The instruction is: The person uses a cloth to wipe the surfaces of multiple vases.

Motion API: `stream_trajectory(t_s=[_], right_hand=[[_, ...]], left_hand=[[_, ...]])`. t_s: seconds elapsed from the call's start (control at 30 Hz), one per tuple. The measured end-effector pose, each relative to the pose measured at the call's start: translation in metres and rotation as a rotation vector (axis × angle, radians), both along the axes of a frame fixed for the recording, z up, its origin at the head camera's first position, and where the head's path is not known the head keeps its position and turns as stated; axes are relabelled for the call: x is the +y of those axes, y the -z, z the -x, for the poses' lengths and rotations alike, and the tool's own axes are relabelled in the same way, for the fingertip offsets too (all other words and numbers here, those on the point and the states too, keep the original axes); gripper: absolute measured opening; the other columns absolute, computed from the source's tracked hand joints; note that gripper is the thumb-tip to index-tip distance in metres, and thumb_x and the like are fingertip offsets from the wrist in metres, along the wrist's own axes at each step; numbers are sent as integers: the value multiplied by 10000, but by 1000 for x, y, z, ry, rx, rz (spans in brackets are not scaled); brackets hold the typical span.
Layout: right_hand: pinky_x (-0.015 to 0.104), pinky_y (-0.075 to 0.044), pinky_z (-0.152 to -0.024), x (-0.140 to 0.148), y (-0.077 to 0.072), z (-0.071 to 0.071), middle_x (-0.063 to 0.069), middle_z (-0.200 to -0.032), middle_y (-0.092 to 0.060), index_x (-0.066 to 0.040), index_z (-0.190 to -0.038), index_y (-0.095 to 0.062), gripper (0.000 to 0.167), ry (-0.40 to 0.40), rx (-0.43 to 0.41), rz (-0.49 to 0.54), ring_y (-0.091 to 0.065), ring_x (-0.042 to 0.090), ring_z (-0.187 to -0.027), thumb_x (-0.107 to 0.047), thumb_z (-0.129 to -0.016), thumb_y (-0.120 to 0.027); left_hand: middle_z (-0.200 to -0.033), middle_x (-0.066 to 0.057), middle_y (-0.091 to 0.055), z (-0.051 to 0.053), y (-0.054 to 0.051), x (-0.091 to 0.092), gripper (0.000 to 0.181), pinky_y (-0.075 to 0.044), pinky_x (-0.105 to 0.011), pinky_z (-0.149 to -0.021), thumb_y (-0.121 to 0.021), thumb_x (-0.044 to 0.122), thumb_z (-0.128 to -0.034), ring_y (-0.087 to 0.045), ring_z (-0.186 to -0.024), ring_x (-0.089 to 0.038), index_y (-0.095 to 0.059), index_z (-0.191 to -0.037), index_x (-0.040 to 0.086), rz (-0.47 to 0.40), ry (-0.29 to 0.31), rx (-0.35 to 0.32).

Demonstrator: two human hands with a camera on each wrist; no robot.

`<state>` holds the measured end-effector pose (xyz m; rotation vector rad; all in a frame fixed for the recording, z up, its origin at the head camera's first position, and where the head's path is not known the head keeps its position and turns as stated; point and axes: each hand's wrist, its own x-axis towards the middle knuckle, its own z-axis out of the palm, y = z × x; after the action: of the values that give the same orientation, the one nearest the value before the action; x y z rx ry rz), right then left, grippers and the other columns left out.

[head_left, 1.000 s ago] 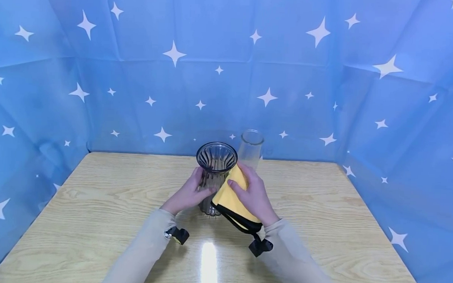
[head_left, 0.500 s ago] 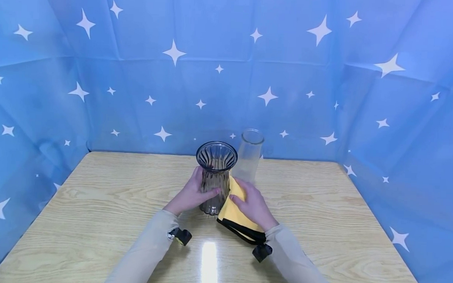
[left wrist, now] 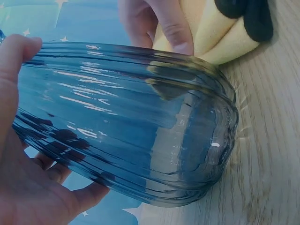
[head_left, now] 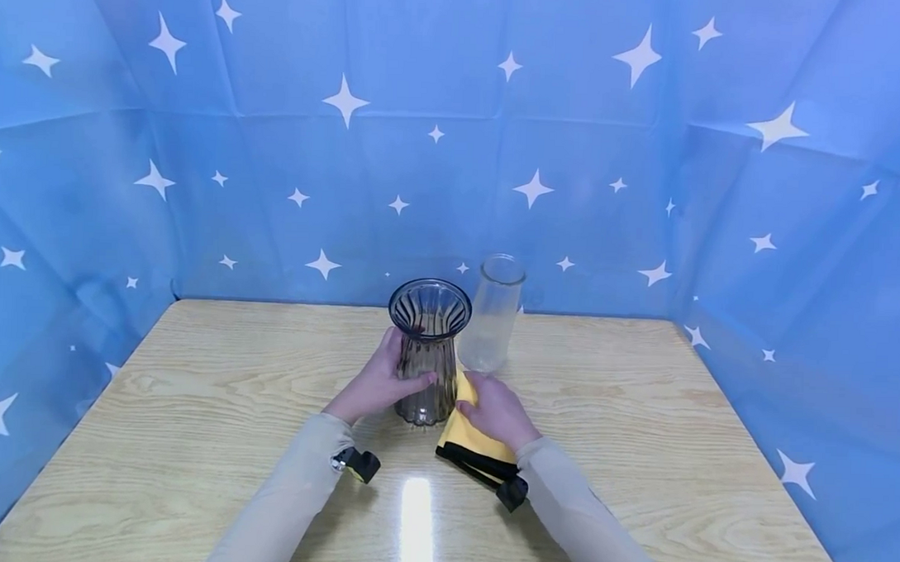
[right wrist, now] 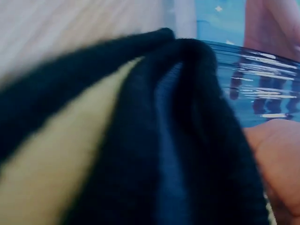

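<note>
A dark, ribbed glass vase with a flared rim stands upright on the table. My left hand grips its left side, thumb across the front; in the left wrist view the fingers of that hand curl round the ribbed glass. At the vase's lower right, my right hand holds a yellow cloth with black edging. The cloth lies against the glass near its base. Close up in the right wrist view, the black-edged cloth covers much of the hand.
Just behind the right hand stands a clear glass vase. The wooden table reaches back to a blue curtain with white stars. A strip of light reflects off the tabletop in front of the dark vase.
My right hand and the cloth have moved down along the dark vase's right side, showing more of the clear vase. The left thumb has shifted slightly right across the dark vase, which has stayed in place.
</note>
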<state>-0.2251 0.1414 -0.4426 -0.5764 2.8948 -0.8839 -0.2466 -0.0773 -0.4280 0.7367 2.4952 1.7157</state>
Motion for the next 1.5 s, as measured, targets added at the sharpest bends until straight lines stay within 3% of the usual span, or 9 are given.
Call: stream_trajectory(t_s=[0.13,0.33,0.53,0.63,0.77,0.97,1.1,1.33,1.5], right_hand=[[519,-497,-875,5,-5,7,271,-1107,-627,142,-1185,-561,465,-78,-54,-59,-606,419,-994,-175,-870,-688],[481,-484,-890,7,-14,15,210,-1063,-643,118,-1187,-580,457,-75,-243,-45,-607,342,-954,-173,-854,-696],[400,-496,-800,12,-6,16,62,-884,-639,41,-1138,-635,329,-47,-316,159,-583,194,-765,-151,-874,-678],[418,-485,-860,14,-3,16,120,-986,-657,23,-1207,-623,369,-19,-345,278,-610,226,-840,-151,-884,-665],[516,-367,-1039,13,-6,14,218,-1359,-508,39,-1379,-481,562,47,-322,307,-500,369,-1202,-198,-902,-663],[543,-288,-1089,11,-19,10,225,-1439,-419,42,-1419,-419,616,61,-249,340,-348,404,-1336,-198,-909,-669],[519,-307,-1086,10,-32,6,214,-1425,-442,39,-1412,-432,605,42,-187,388,-380,380,-1320,-182,-904,-678],[370,-527,-816,8,-49,4,165,-1290,-548,-24,-1430,-438,586,2,-156,501,-615,233,-915,-167,-914,-675],[363,-550,-747,7,-61,2,148,-1170,-575,-100,-1449,-428,575,-8,-158,638,-623,244,-882,-193,-931,-661]], left_hand=[[-1373,-150,-327,0,-1,1,914,-339,-491,-1067,-772,211,-825,-386,-1270,-314,-175,-1517,195,0,-5,0],[-1364,-158,-326,0,-1,1,898,-324,-487,-1078,-772,206,-823,-382,-1270,-322,-190,-1505,165,-4,-3,-2],[-1365,-179,-319,0,0,0,884,-305,-495,-1088,-769,197,-831,-366,-1281,-340,-191,-1499,150,-16,-1,3],[-1369,-173,-318,0,0,0,887,-291,-480,-1098,-768,191,-835,-359,-1286,-326,-185,-1502,149,-9,-4,11],[-1367,-166,-324,1,0,-1,890,-297,-468,-1095,-770,194,-830,-362,-1280,-311,-192,-1507,161,1,-2,22],[-1376,-151,-314,2,0,0,895,-311,-458,-1088,-768,205,-832,-364,-1284,-303,-187,-1513,194,1,7,-9],[-1369,-149,-314,2,0,0,895,-322,-451,-1083,-771,191,-830,-365,-1278,-301,-193,-1513,197,-16,15,-11],[-1414,-156,-288,1,-2,-1,931,-306,-470,-1092,-778,200,-822,-347,-1307,-310,-165,-1523,195,-14,24,-11],[-1487,-152,-221,2,-5,-2,972,-314,-471,-1089,-770,182,-830,-324,-1336,-309,-105,-1539,198,-18,61,-10]])
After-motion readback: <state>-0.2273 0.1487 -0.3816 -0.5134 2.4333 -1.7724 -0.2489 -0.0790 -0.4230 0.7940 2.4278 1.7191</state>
